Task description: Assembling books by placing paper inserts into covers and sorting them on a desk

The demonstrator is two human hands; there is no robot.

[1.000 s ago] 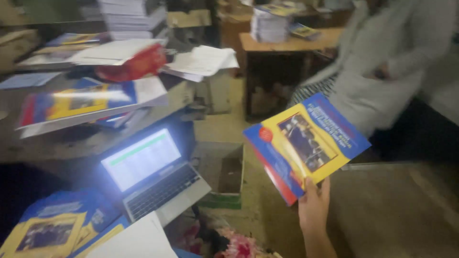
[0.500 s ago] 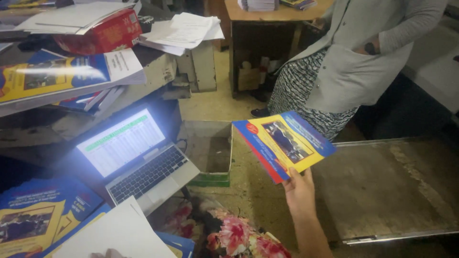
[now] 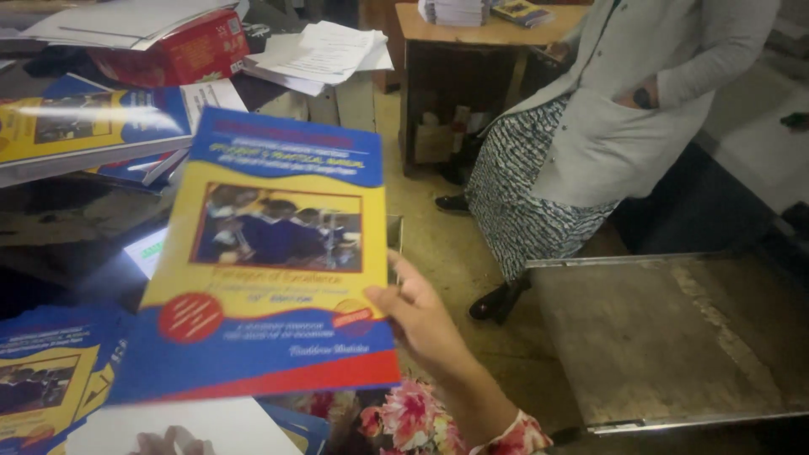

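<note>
Right hand (image 3: 421, 320) grasping a thin booklet (image 3: 265, 253) by its right edge, thumb laid over the front cover, remaining fingers behind and hidden. Grip clenched on that edge. Booklet held up in the air, cover toward the camera, tilted slightly with its top leaning right; cover yellow in the middle with a group photograph, blue band across the top, blue and red bands along the bottom, a round red seal at lower left. It blocked most of the laptop (image 3: 145, 251) behind it; only a lit sliver of screen showed at its left edge.

Left hand (image 3: 168, 441) barely in frame at the bottom edge, fingertips resting on a white sheet (image 3: 219, 425). Could not tell whether that grip was released or clenched.

More booklets of the same blue and yellow design lay in a stack (image 3: 50, 379) at lower left, and others on the cluttered surface (image 3: 67, 215) at upper left, near a red box (image 3: 181, 50) and loose white papers (image 3: 316, 55). Floral sleeve (image 3: 514, 434) at the right wrist.

Another person in a grey coat (image 3: 624, 118) and patterned skirt stood just beyond, beside a wooden table (image 3: 484, 34) carrying stacked books. A worn metal platform (image 3: 674, 337) sat low at right.
</note>
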